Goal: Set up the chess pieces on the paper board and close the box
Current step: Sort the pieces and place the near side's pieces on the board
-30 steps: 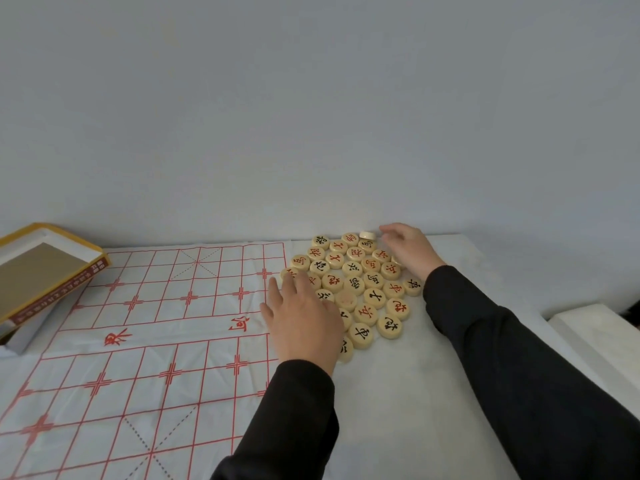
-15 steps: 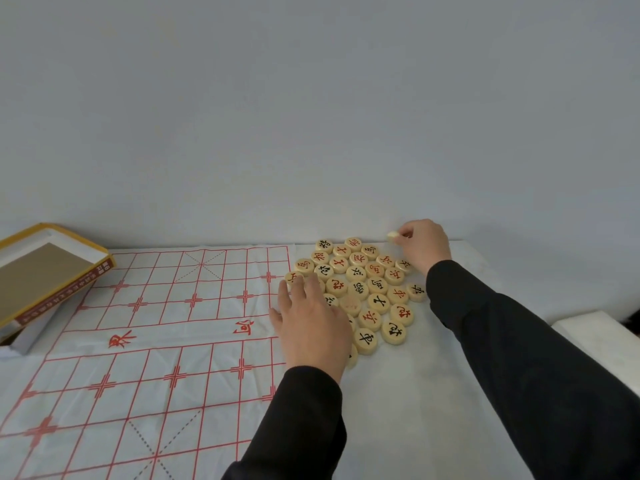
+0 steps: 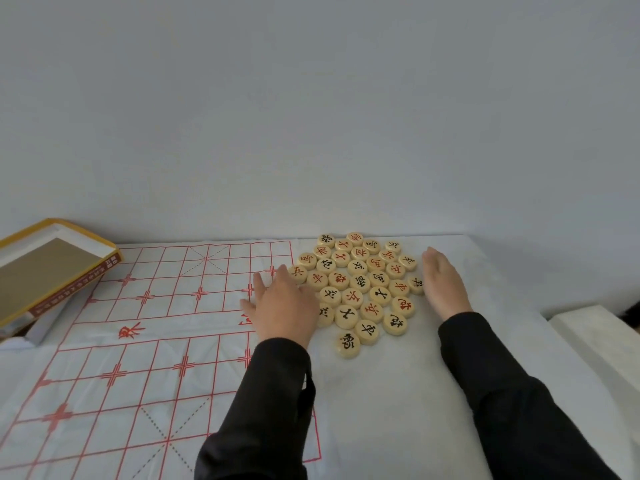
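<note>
At the centre right of the frame, a tight cluster of round wooden chess pieces (image 3: pixel 360 285) lies face-up on the white surface (image 3: pixel 398 393), red and black characters mixed together. The cluster is flanked by both hands. The left hand (image 3: pixel 282 306) is laid flat with fingers spread wide, palm down, straddling the right edge of the paper board (image 3: pixel 145 341) and touching the pieces at the cluster's left side; nothing is held in it. The right hand (image 3: pixel 445 285) is open and empty too, set on edge just beside the cluster's right side, near a black-marked piece (image 3: pixel 416 285).

The step in hand is judged to be the gathering and sorting of the pieces before any placement: no piece is seen on the red grid, so the setup itself is not yet begun. For the next move, a single piece would have to be singled out, pinched at its rim and carried left onto a grid crossing; since the pieces are packed edge to edge, an outer one, such as the black piece at the lower tip (image 3: pixel 347 344), is the easier pick.

At the upper left of the frame, the yellow-edged box (image 3: pixel 52 268) is seen open and tilted, resting partly on the board's far corner. It may have to be shifted before that corner's points can be filled. The paper is creased, so pieces could be tipped or the sheet dragged by the left sleeve (image 3: pixel 263 410) lying across it.
</note>
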Motion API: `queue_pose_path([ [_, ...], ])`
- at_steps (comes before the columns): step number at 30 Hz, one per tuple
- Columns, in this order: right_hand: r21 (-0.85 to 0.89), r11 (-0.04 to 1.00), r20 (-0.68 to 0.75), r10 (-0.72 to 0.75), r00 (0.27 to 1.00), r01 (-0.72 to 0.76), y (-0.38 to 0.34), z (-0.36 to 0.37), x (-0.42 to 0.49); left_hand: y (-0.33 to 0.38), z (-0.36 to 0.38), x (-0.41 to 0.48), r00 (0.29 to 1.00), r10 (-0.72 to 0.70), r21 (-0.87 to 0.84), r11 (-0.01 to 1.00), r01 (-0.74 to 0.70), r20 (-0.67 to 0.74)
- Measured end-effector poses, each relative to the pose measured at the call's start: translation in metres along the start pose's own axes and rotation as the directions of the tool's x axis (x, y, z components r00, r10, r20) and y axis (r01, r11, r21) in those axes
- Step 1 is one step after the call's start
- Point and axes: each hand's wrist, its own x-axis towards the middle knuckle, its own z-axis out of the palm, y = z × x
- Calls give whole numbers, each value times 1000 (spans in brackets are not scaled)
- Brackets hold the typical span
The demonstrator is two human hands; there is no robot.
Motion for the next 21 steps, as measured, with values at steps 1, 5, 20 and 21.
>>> queue_pose_path([
  [1,-22,1000,15,-5,1000,5,1,4,0,0,-1,0,1000,12,11,1000,-12,20],
  [5,-172,976,70,-120,990,131,0,20,1,4,-3,-4,990,86,71,993,-94,110],
  [20,-599,487,437,-466,769,635,-53,65,-121,-67,-43,-57,943,158,465,838,-284,291],
  [21,-613,481,443,-448,777,627,-52,67,-119,-71,-41,-60,939,163,488,819,-300,304],
])
